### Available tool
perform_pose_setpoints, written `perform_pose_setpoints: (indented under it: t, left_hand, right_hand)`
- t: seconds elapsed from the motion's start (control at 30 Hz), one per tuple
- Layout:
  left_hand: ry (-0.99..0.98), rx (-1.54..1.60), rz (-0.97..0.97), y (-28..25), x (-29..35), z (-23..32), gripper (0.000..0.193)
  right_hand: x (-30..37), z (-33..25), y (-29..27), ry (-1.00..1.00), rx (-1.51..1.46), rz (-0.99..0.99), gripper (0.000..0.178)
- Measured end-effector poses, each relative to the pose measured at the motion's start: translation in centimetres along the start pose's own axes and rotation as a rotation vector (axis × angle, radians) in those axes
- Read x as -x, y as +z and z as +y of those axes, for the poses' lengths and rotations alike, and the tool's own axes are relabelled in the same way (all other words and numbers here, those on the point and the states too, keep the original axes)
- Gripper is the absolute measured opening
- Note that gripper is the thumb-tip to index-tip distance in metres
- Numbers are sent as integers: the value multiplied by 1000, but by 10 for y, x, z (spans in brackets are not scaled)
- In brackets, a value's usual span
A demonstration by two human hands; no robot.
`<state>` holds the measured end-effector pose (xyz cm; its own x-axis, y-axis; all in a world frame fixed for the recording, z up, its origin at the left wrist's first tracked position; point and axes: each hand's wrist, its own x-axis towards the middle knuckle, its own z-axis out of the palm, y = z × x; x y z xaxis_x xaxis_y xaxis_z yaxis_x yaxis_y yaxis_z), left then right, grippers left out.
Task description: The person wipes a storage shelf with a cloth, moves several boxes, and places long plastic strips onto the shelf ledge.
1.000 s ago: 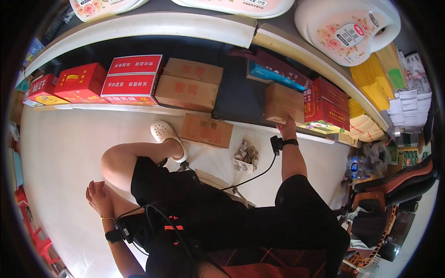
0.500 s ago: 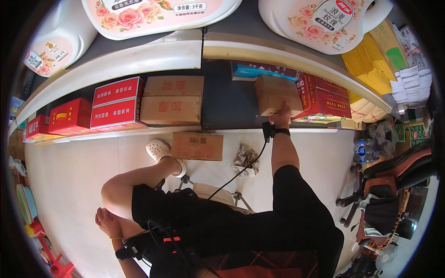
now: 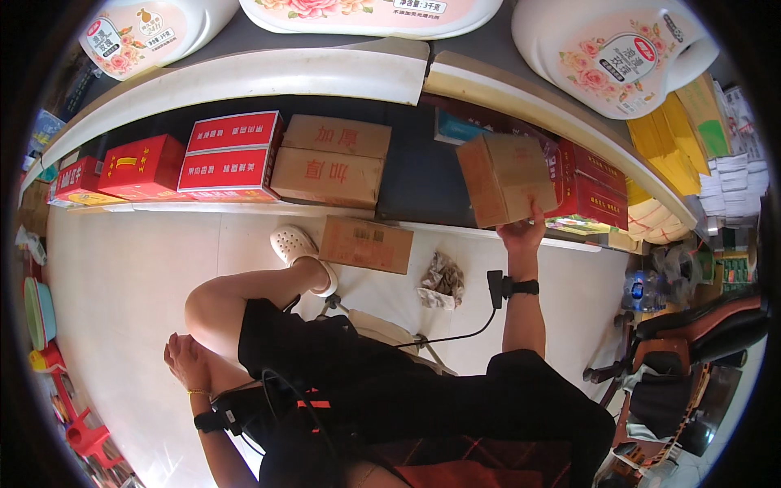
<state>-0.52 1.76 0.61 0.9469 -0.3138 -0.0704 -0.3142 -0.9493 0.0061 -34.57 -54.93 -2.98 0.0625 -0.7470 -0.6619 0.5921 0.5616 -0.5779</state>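
Note:
My right hand (image 3: 522, 230) grips the near right corner of a small brown cardboard box (image 3: 503, 180) on the lower shelf. The box sits tilted, its near end at the shelf's front edge. Whether its underside still touches the shelf I cannot tell. Just right of it stand dark red gift cartons (image 3: 592, 195), and behind it lies a blue box (image 3: 461, 128), partly hidden. My left hand (image 3: 187, 363) rests on my bent left leg just below the knee, fingers stretched out, holding nothing.
Brown cartons (image 3: 329, 177) and red boxes (image 3: 228, 169) line the shelf's left part. White detergent jugs (image 3: 610, 61) stand on the shelf above. On the floor are another cardboard box (image 3: 366, 244) and a crumpled cloth or paper (image 3: 442, 282). An office chair (image 3: 675, 358) stands at right.
My right hand has drawn the cardboard box toward me and turned it, exposing more of its top. The whole view has shifted slightly. My left hand stays on the leg.

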Motion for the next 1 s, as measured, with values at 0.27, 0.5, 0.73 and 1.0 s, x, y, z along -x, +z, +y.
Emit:
perform_pose_setpoints:
  t: [0.27, 0.5, 0.73, 1.0]
  left_hand:
    - [12, -20, -2, -2, 5, -1, 25]
    - [-55, -16, -34, -8, 8, 11, 26]
    - [89, -74, 42, 24, 5, -11, 27]
    - [256, 89, -19, -18, 16, 16, 33]
  right_hand:
    - [9, -93, 38, -445, 80, -156, 27]
    - [-54, -181, 15, -316, 129, 68, 34]
    - [-69, 42, -67, -906, 1866, -90, 32]
    - [-47, 196, -203, 202, 1793, -371, 84]
